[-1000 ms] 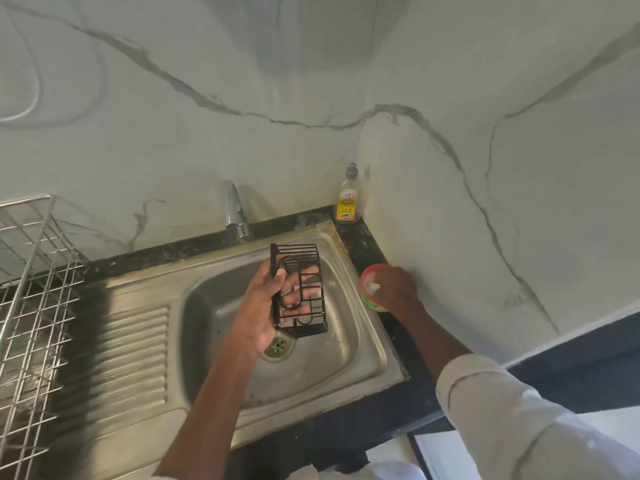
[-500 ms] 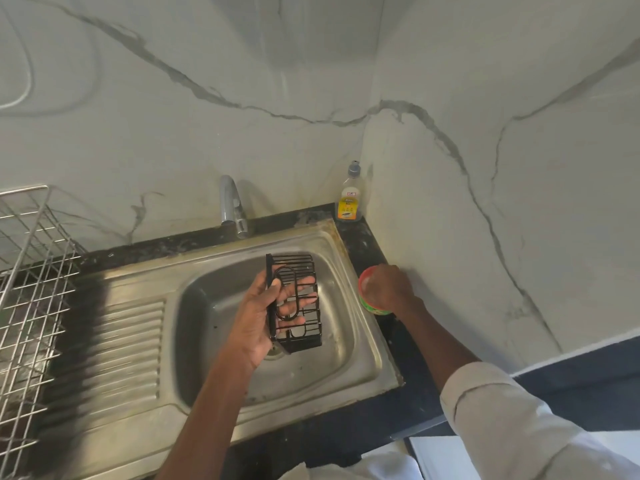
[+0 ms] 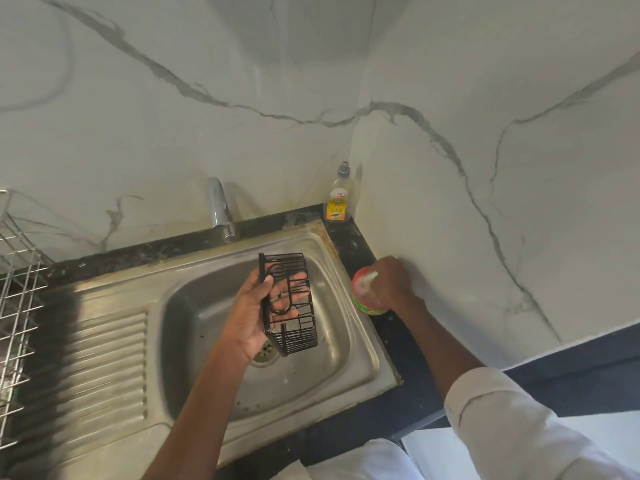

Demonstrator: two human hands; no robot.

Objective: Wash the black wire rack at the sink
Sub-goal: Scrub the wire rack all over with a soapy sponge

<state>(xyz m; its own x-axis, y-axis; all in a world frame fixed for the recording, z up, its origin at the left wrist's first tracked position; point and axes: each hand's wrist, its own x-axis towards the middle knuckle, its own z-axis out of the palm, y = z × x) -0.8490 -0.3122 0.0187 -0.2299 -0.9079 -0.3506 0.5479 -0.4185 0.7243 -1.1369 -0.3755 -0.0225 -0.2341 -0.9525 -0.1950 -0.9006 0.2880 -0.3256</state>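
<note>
Black wire rack held up over the sink basin, above the drain, which it partly hides. Left hand grasps it: thumb hooked over the left edge, fingers spread behind the wires, seen through them. Right hand is at a round red-and-green tub on the dark counter just right of the sink, fingers bent on something whitish inside; hard to make out what. Faucet behind the basin. Soap bottle in the corner. Wire dish rack cut off at left edge. White sleeve lower right.
</note>
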